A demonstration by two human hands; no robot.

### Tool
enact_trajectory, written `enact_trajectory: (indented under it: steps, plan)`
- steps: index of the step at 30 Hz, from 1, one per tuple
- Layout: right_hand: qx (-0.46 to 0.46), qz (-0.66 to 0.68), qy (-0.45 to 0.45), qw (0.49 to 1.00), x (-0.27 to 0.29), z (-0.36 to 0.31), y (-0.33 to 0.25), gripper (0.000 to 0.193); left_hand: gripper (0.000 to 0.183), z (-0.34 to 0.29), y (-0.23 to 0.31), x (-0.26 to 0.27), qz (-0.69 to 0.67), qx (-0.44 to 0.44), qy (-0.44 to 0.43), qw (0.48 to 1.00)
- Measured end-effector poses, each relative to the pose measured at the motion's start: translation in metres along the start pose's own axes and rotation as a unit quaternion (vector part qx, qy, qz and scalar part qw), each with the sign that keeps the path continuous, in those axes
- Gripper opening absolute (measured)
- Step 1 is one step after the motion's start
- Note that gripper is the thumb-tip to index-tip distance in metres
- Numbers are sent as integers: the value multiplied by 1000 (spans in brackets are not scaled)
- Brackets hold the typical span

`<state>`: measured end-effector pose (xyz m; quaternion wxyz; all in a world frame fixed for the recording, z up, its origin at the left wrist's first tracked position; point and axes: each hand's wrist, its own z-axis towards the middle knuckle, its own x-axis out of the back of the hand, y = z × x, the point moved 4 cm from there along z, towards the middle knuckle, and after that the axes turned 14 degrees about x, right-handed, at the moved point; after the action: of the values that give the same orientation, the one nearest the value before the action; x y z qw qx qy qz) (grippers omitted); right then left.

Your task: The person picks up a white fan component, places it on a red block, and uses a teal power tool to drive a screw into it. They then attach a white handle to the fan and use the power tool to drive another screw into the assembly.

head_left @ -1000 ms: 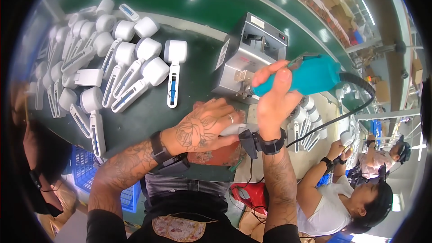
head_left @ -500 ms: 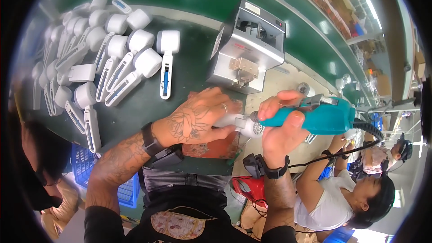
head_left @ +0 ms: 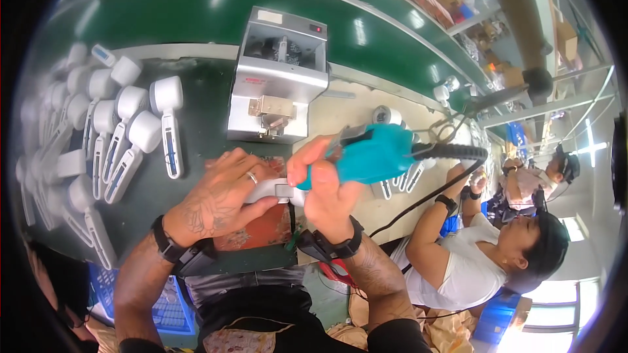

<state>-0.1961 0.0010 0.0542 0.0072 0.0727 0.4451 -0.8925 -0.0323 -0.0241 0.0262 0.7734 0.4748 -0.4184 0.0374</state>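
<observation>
My left hand [head_left: 216, 199] is closed round a white handheld device [head_left: 268, 191] with a grey square part, lying low over the worn red mat [head_left: 255, 232]. Fingers of my right hand [head_left: 330, 199] wrap the teal electric screwdriver [head_left: 379, 155], its black coiled cord running off to the right. The screwdriver's nose points left at the device, but my fingers hide its tip and the device's far end. Near my left hand lies another white device [head_left: 169, 121], its handle open and a blue part showing inside.
Just beyond my hands stands a silver box-shaped screw feeder [head_left: 278, 82]. Many similar white devices [head_left: 108, 114] crowd the left of the green bench. More parts [head_left: 387, 116] lie on the beige surface. A person in a white shirt [head_left: 451, 255] works at my right; a blue crate [head_left: 167, 304] stands below.
My view has swung right, so the bench things sit farther left. The screwdriver now tilts more, and my right hand has closed in on the device beside my left hand.
</observation>
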Motion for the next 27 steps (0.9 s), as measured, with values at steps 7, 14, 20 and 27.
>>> enact_trajectory:
  steps: [7, 14, 20, 27]
  plan:
    - [-26, -27, -4, 999, 1, -2, 3, 38, 33, -1, 2, 1, -7, 29, -22, 999]
    - [44, -97, -1, 994, -8, 44, -11, 48, 28, 2, -7, -2, -36, 34, 26, 998]
    - [74, -123, 8, 990, -30, 76, 9, 41, 34, -4, -13, -4, -60, -15, 36, 997]
    - [83, -84, 1, 993, -33, 65, 24, 33, 39, -7, -8, -4, -36, -11, 34, 999]
